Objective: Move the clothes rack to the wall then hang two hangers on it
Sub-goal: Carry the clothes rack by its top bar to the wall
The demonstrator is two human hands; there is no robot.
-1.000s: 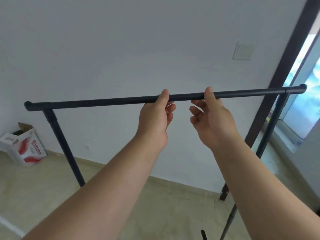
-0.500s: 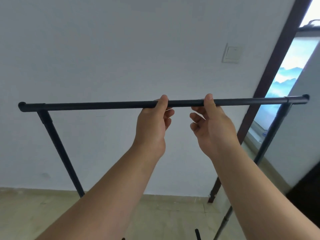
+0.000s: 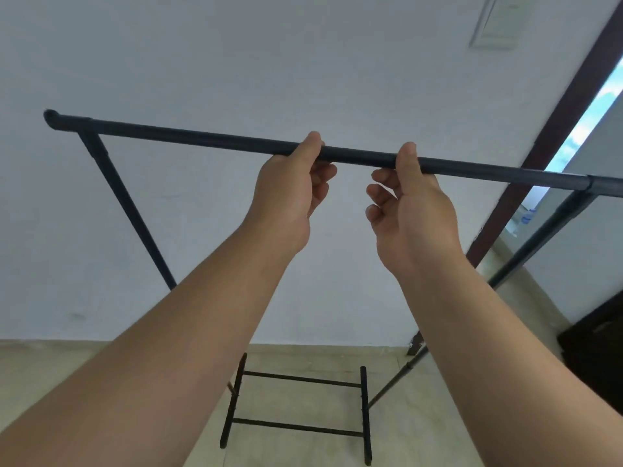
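The black clothes rack [image 3: 202, 138] stands in front of the white wall [image 3: 236, 62], its top bar slanting down from upper left to right. My left hand [image 3: 286, 193] grips the bar near its middle, thumb on top and fingers curled beneath. Beside it, my right hand [image 3: 411, 210] holds the same bar, thumb over it and fingers underneath. The rack's left upright [image 3: 124, 203] and right upright [image 3: 539, 244] slope down to the floor. Its lower shelf rails [image 3: 300, 379] show between my forearms. No hangers are in view.
A dark brown door frame [image 3: 546, 146] runs up the right side, with a bright window [image 3: 586, 119] behind it. A wall switch plate [image 3: 495, 25] sits at the upper right. A dark object [image 3: 600, 342] stands at the right edge on the beige tiled floor [image 3: 303, 406].
The view has tilted down and turned; the bar now slants down to the right and the rack's lower shelf rails have come into view. Both hands keep their hold on the bar.
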